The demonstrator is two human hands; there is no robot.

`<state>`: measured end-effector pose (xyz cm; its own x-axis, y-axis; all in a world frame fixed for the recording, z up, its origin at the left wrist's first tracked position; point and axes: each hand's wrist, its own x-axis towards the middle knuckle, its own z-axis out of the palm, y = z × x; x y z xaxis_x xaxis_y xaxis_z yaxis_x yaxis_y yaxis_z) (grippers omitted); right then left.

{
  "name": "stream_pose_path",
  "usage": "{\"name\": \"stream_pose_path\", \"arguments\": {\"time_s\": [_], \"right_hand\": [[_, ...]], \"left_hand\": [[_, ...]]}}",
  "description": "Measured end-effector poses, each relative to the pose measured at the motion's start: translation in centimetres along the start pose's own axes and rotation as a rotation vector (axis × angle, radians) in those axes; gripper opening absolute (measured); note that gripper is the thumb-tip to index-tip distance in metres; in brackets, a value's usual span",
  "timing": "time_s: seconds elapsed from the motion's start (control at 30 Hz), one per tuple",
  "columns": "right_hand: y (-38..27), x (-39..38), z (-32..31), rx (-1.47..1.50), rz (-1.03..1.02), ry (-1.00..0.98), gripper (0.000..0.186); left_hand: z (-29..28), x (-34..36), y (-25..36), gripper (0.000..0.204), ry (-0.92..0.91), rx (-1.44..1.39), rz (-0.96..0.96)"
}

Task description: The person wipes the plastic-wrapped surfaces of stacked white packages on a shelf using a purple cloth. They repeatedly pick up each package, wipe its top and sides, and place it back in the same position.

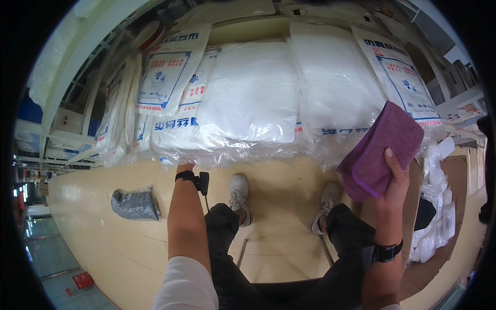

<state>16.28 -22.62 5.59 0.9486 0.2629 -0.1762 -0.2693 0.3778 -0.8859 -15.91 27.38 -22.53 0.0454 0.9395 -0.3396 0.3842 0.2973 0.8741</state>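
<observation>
A folded purple towel (380, 152) is gripped in my right hand (395, 181), thumb on top of it, to the right of the stacked packages. My left hand (185, 167) reaches under the front edge of the clear plastic packages; its fingers are hidden there. White folded sheets in clear bags (250, 95) lie in the middle of the pile, with another white package (338, 77) to their right. Flat printed plastic bags (164, 77) with blue and red print lie at the left, and one more printed bag (400, 67) at the right.
A dark item in a clear bag (135, 203) lies on the beige floor at the left. At the right stands an open cardboard box (457, 227) holding several white plastic-wrapped items (436, 222). Metal shelving (67, 67) rises at the left. My shoes (239, 194) are below the packages.
</observation>
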Motion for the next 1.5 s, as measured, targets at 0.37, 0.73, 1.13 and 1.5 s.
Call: {"name": "stream_pose_path", "arguments": {"time_s": [0.37,0.73,1.13,1.5], "right_hand": [[1.4,-0.6,3.9,0.005,0.041,-0.114,0.055],[2.4,-1.4,5.2,0.024,0.061,-0.186,0.050],[-2.3,1.9,1.7,0.296,-0.225,0.106,0.049],[-5.0,2.7,-4.3,0.279,-0.325,0.458,0.054]], "left_hand": [[-4.3,2.0,-4.9,0.039,-0.468,-0.197,-0.409],[-5.1,4.8,-4.4,0.046,-0.027,-0.292,-0.209],[-1.2,-19.6,16.5,0.051,-0.010,-0.303,0.018],[17.0,-38.0,25.9,0.030,-0.932,0.090,0.461]]}}
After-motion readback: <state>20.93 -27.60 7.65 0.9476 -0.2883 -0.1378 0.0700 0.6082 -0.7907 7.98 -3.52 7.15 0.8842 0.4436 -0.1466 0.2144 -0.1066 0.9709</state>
